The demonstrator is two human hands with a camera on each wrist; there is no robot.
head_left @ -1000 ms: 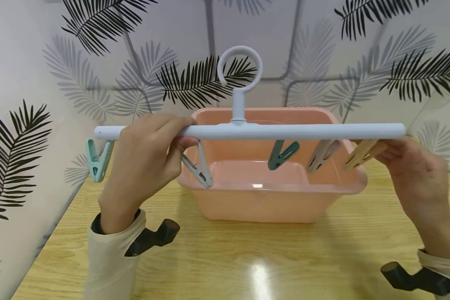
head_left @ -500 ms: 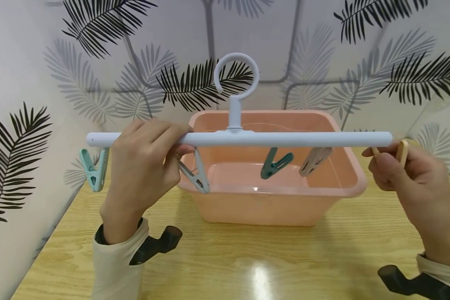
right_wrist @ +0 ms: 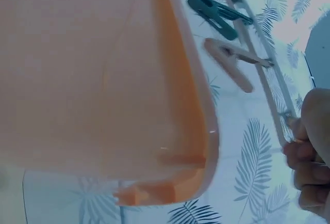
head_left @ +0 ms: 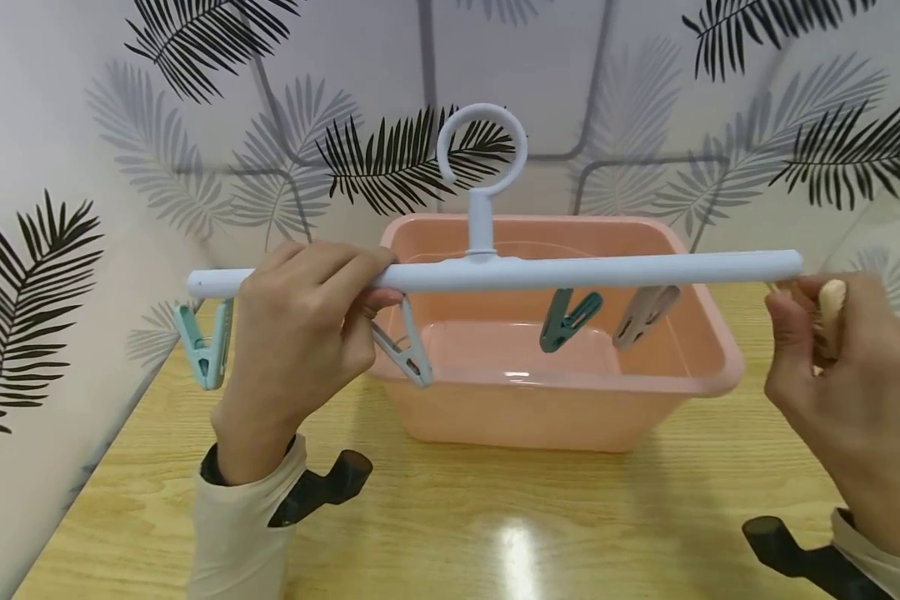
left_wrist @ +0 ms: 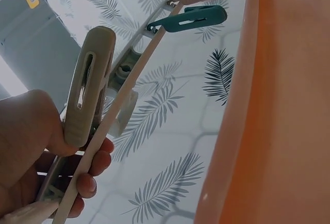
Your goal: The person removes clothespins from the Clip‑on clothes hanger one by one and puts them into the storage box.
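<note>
My left hand (head_left: 303,325) grips the left part of a white clip hanger's bar (head_left: 585,272), its round hook (head_left: 521,146) pointing up. Below the bar hang a mint clothespin (head_left: 207,375), a grey clothespin (head_left: 418,364) beside my left thumb, a dark green clothespin (head_left: 555,329) and a pale pink clothespin (head_left: 645,315). At the bar's right end my right hand (head_left: 858,375) pinches a yellow clothespin (head_left: 832,304), mostly covered by the fingers. Whether that clothespin is still joined to the bar, I cannot tell. In the right wrist view, the right hand (right_wrist: 312,167) is at the bar's end.
A peach plastic basin (head_left: 510,417) stands behind and below the hanger on a wood-grain table (head_left: 435,517). A leaf-patterned covering (head_left: 360,67) rises at the back and left. Dark wrist mounts (head_left: 322,492) stick out from both sleeves.
The yellow clothespin hung slanting below the bar; now it is turned at the bar's end inside my right hand, whose thumb has come round to the near side. The hanger shifted slightly.
</note>
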